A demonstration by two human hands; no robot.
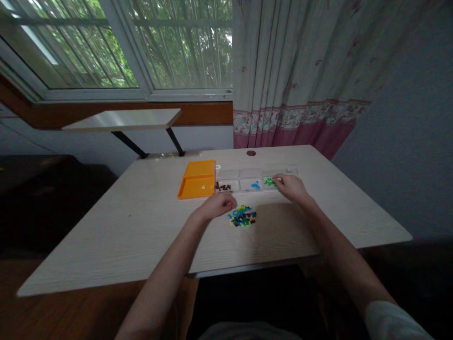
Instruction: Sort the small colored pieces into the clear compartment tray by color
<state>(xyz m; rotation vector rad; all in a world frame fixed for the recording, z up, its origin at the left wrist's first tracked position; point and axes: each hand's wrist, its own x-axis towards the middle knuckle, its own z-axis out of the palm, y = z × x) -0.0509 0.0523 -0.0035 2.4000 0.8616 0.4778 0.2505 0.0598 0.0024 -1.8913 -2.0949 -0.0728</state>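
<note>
A small heap of mixed building bricks point(242, 216) in blue, green, yellow and dark brown lies on the table. Just left of it rests my left hand point(223, 204), its fingers curled; whatever they may hold is hidden. My right hand point(290, 185) is over the compartment of green bricks point(269, 182), thumb and fingers pinched together. I cannot make out what is between them. That compartment belongs to a clear plastic tray point(244, 173). Blue bricks point(255, 185) lie in its middle section and dark brown bricks point(223, 187) in the left one.
Left of the clear tray is an orange tray point(198, 169) with a few small pieces in it. A raised shelf point(134, 118) on black legs stands at the table's point(148, 222) back left. Behind are a window and a curtain point(276, 71).
</note>
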